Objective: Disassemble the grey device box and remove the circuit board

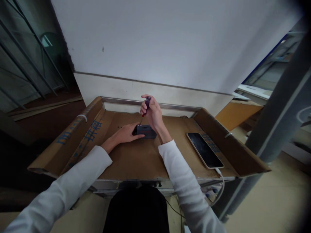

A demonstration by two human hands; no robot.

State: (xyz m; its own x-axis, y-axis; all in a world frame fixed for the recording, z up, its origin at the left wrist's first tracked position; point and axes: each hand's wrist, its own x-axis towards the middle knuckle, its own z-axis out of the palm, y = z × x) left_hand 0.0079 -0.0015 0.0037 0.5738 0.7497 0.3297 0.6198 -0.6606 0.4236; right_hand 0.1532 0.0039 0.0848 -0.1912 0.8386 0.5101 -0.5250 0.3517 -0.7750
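My left hand grips the left end of a small dark grey box-shaped device with slots along its top, which lies on cardboard. The fingers are behind it and the thumb is along its near side. Above the device, my right hand is closed around the purple and red handle of a screwdriver. Its thin shaft points down and meets the top of the device near the left end. The tip itself is too small to make out.
A phone with a white cable plugged in lies to the right. Folded cardboard walls rise at the left and right sides. A metal rail and a white panel stand behind. A grey post is at the right.
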